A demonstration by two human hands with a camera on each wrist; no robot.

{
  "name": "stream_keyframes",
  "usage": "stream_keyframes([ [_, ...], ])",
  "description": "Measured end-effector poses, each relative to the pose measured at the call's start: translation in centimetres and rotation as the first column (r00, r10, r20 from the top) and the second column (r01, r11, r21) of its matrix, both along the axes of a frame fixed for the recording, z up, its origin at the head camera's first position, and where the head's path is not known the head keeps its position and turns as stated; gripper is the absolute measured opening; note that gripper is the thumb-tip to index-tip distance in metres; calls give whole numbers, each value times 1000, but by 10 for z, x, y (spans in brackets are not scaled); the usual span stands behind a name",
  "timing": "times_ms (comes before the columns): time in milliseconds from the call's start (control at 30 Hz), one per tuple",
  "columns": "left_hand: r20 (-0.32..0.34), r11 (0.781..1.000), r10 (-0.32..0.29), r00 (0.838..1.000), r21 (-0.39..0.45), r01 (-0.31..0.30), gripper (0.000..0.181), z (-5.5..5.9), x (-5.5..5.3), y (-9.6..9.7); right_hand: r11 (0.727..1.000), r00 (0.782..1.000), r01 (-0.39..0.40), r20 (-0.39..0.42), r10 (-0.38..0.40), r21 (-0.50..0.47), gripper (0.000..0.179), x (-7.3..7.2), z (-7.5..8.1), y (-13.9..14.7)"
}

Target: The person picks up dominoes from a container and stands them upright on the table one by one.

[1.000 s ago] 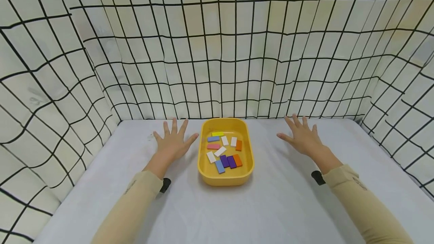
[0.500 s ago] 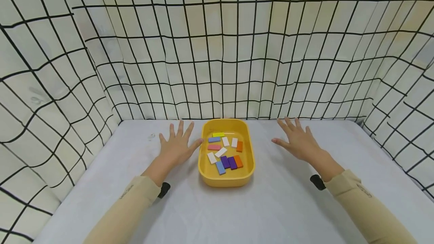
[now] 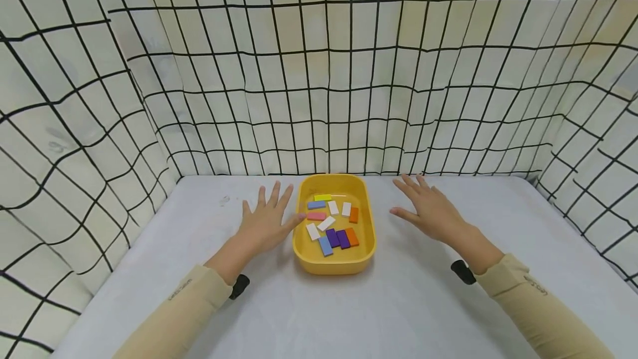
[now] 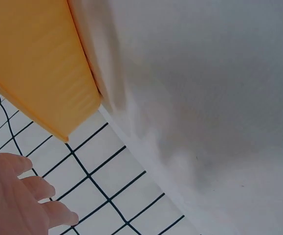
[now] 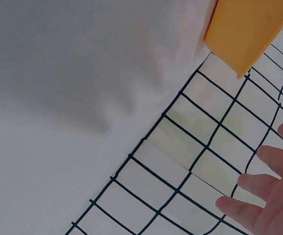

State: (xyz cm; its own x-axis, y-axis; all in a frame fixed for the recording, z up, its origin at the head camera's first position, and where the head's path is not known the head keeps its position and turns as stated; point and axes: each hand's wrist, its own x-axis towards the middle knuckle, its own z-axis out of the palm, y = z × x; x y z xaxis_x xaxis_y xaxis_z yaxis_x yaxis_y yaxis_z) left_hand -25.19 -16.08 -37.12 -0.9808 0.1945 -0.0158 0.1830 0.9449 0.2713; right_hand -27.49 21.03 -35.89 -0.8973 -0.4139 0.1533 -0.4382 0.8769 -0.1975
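A yellow plastic bin (image 3: 334, 266) stands on the white table, holding several small flat blocks. Among them are a pink block (image 3: 316, 216), a lime-yellow block (image 3: 322, 197), a purple block (image 3: 343, 239), an orange block (image 3: 354, 215) and a white block (image 3: 326, 223). My left hand (image 3: 264, 223) is spread at the bin's left side, its thumb tip overlapping the rim in the head view. To the right of the bin, apart from it, my right hand (image 3: 433, 212) hovers with fingers spread. Both wrist views show the bin's outer wall (image 4: 38, 63) and straight fingers holding nothing.
White sheeting with a black grid (image 3: 339, 71) rises behind the table and along both sides. The white tabletop (image 3: 344, 320) spreads in front of the bin. A dark wrist strap piece (image 3: 463, 272) hangs under each sleeve cuff.
Both hands have moved inward toward the bin, the left to the right and the right to the left. The bin and blocks have stayed in place.
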Motion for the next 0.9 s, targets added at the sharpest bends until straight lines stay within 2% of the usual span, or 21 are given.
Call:
stream_keyframes([
  [200, -4, 999, -35, 999, 7, 35, 88, -1, 6, 2, 999, 999, -31, -24, 31, -29, 75, 7, 3, -10],
  [467, 22, 998, -54, 998, -26, 54, 89, -2, 12, 6, 997, 998, -57, 2, 57, -42, 70, 12, 3, -24],
  [767, 28, 996, -89, 996, -6, 89, 92, -5, 17, 6, 981, 984, -164, -91, 155, -100, 56, 15, 0, -39],
  [900, 36, 995, -102, 994, -9, 103, 93, -7, 18, 9, 970, 979, -199, -80, 189, -143, 51, 15, 2, -47],
])
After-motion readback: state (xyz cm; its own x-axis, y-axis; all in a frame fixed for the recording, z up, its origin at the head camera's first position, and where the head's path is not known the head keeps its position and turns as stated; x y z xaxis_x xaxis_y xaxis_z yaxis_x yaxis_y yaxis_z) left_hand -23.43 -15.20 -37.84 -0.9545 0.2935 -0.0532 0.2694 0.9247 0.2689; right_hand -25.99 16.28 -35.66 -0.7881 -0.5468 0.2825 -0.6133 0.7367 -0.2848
